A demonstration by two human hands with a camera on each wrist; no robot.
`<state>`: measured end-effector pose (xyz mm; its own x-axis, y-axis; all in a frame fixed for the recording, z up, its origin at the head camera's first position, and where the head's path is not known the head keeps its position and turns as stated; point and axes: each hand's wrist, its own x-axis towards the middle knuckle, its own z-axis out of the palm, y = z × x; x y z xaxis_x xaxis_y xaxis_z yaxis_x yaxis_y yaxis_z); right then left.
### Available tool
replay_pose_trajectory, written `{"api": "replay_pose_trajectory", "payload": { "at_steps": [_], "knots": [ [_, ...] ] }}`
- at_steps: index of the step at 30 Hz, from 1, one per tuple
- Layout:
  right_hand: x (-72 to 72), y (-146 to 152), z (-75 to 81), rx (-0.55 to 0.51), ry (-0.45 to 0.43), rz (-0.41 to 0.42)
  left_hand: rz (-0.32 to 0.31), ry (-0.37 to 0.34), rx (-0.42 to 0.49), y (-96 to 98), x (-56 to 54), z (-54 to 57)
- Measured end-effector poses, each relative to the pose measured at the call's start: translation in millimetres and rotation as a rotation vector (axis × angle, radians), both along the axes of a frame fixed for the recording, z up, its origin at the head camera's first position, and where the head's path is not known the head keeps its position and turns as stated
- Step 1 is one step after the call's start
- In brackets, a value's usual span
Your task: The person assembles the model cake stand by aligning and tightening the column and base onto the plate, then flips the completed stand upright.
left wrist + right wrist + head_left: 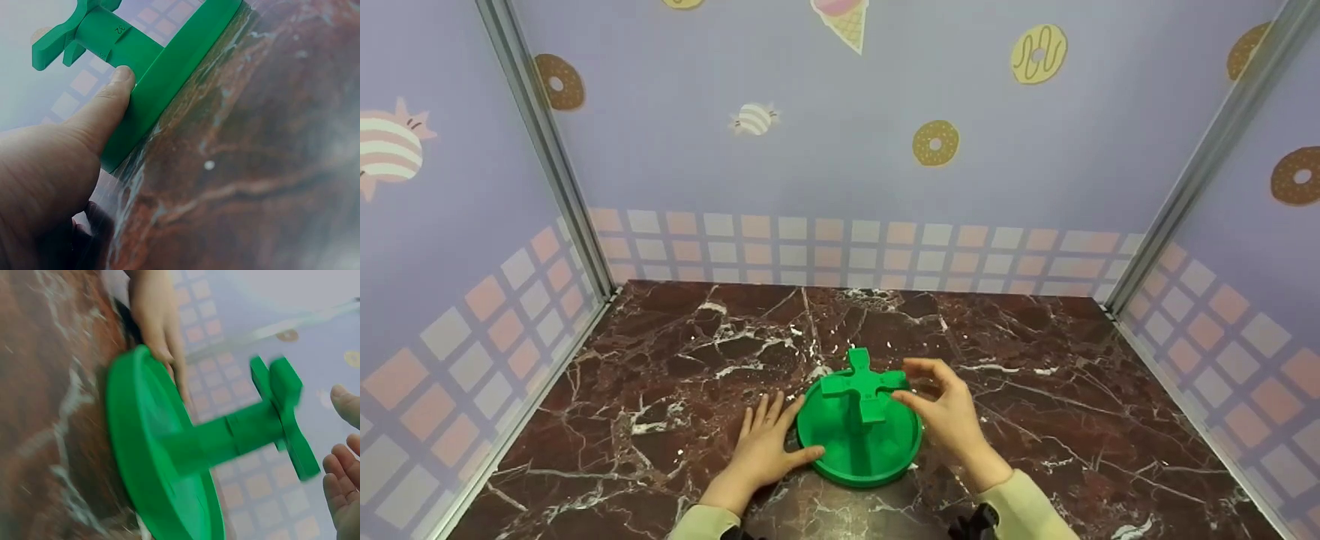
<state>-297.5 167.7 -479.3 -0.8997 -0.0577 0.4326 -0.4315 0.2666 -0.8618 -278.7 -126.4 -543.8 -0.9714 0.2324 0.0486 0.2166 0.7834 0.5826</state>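
A green round base with a raised rim (860,478) stands on the marble-patterned tabletop. From its middle rises a green post (225,441) topped by a four-armed cross handle (861,385). Numbers are marked on the post and the cross. My left hand (765,446) rests at the base's left side, fingers fairly straight and spread, thumb (115,87) on the rim. Beside the cross's right arm is my right hand (949,409), thumb and fingers curved and parted. In the right wrist view, a gap separates its fingers (340,481) from the cross.
A dark red marble-patterned tabletop (675,405) lies under everything. Lilac panels with sweets and tile prints enclose it at the back (840,172), left (427,247) and right (1260,300). Small white specks dot the tabletop.
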Motion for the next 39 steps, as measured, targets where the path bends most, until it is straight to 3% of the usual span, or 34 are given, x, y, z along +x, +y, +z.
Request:
{"api": "replay_pose_trajectory", "payload": {
  "at_steps": [3, 7, 11, 15, 26, 39],
  "knots": [
    [-14.9, 8.6, -2.0, -0.009, -0.041, 0.060, -0.001, 0.001, 0.000, 0.1, 0.0, -0.1],
    [-31.4, 17.4, -9.5, -0.040, -0.120, 0.206, -0.002, 0.002, -0.001, 0.2, -0.3, -0.2],
    [-38.5, 21.9, -16.1, -0.045, -0.149, 0.334, -0.001, -0.001, -0.002, 0.5, -0.5, 0.3],
    [-38.8, 22.3, -19.0, -0.039, -0.140, 0.400, -0.001, -0.003, 0.004, 1.1, -0.6, 1.1],
    [-30.7, 19.5, -22.0, -0.038, -0.193, 0.355, 0.001, 0.005, 0.002, 0.8, -0.2, -0.3],
    [-17.2, 23.2, -23.4, 0.018, -0.142, 0.344, 0.001, 0.015, -0.001, 0.3, 0.5, 0.5]
  ]
}}
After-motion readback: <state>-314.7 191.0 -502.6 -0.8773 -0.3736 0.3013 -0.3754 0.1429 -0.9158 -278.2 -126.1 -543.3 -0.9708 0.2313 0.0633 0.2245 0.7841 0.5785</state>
